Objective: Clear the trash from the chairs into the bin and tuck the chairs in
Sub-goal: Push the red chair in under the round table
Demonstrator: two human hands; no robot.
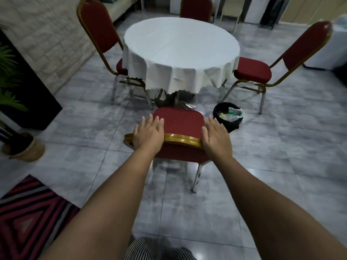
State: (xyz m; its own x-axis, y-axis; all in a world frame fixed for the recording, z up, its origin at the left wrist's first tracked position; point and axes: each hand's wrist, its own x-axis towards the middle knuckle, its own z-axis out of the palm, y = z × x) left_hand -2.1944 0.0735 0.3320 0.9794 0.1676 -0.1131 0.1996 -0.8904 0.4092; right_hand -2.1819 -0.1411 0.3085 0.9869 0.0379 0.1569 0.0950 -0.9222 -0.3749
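Note:
A red padded chair with a gold frame (179, 122) stands right in front of me, its seat bare and facing the round table with a white cloth (180, 47). My left hand (148, 135) lies flat over the left part of the chair's gold top rail, fingers apart and extended. My right hand (215, 136) rests the same way on the right end of that rail. A small black bin (228, 117) with bottles and wrappers inside stands on the floor just right of the chair.
Red chairs stand at the table's left (105, 34), right (266, 64) and far side (196, 8); the right one sits pulled out. A potted plant (20, 145) and a dark cabinet stand at left. A striped rug (32, 218) lies at bottom left.

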